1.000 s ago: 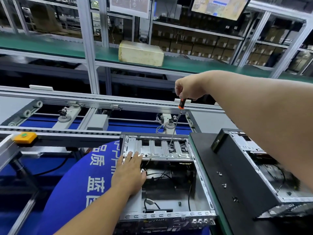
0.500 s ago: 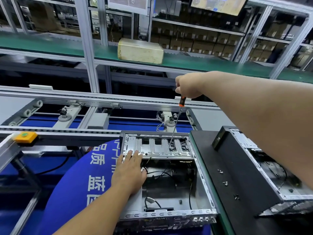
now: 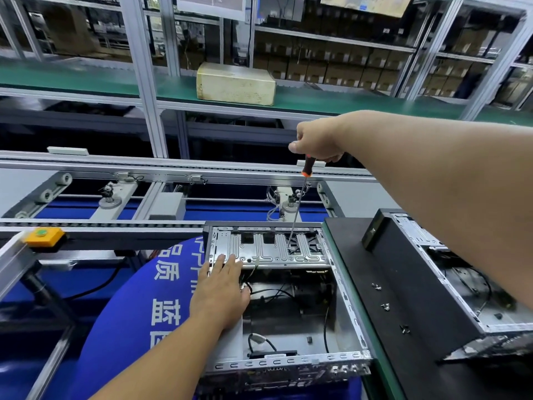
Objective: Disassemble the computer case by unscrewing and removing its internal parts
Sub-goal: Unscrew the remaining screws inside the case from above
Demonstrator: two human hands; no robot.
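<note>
An open computer case (image 3: 350, 308) lies in front of me with loose black cables inside. A silver drive cage (image 3: 259, 249) spans its far end. My right hand (image 3: 315, 140) grips the top of a long screwdriver (image 3: 300, 203) with a black and orange handle. The shaft stands nearly upright and its tip is down in the right part of the drive cage. My left hand (image 3: 222, 293) rests flat on the case's left side, with straight fingers touching the cage's near edge.
A second open black case (image 3: 409, 284) lies to the right on a dark mat, with several loose screws (image 3: 385, 306) on its panel. A conveyor frame (image 3: 173, 171) runs behind. A yellow button box (image 3: 43, 236) sits at left, a beige box (image 3: 235, 83) on the green shelf.
My right hand and the screwdriver have stayed over the same spot of the cage, shifting only slightly. My left hand has not moved.
</note>
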